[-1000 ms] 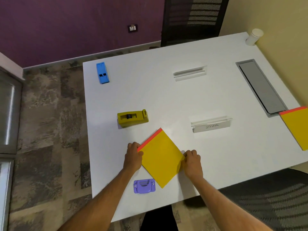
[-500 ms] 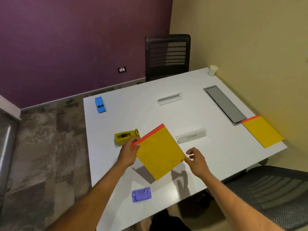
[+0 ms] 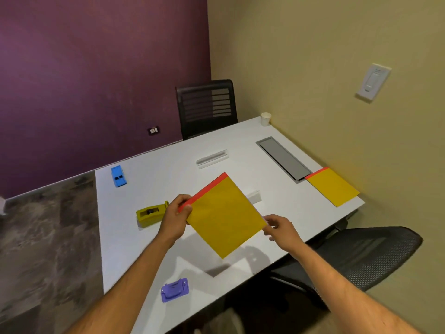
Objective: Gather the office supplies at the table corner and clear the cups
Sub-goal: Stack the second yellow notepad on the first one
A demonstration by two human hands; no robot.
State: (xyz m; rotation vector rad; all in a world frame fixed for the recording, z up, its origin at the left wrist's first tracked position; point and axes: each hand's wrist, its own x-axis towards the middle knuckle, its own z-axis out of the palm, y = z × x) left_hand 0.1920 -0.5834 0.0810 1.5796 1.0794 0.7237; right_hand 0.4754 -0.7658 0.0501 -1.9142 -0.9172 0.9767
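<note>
Two hands up, head view: left hand (image 3: 173, 219) pinches red-edged corner of flat yellow pad (image 3: 225, 214), lifted off white table (image 3: 149, 249), tilted. Right hand (image 3: 279, 229) w/ fingers loosely curled at pad's right corner; grip unclear. 2nd yellow pad (image 3: 333, 186) flat at rt table corner. Paper cup (image 3: 265, 119) upright, far corner.

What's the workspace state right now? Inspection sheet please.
Surface: white table, grey cable hatch set in it.
Job's things: yellow notepad lifted off the table; second yellow notepad at right edge; yellow tape dispenser; blue stapler; purple hole punch; paper cup at far corner.
Clutter: two clear name holders.
Hands: left hand pinches held notepad's red-edged corner; right hand at its opposite corner.
Cables: nothing seen.
Surroundings: two black mesh chairs, wall switch.
</note>
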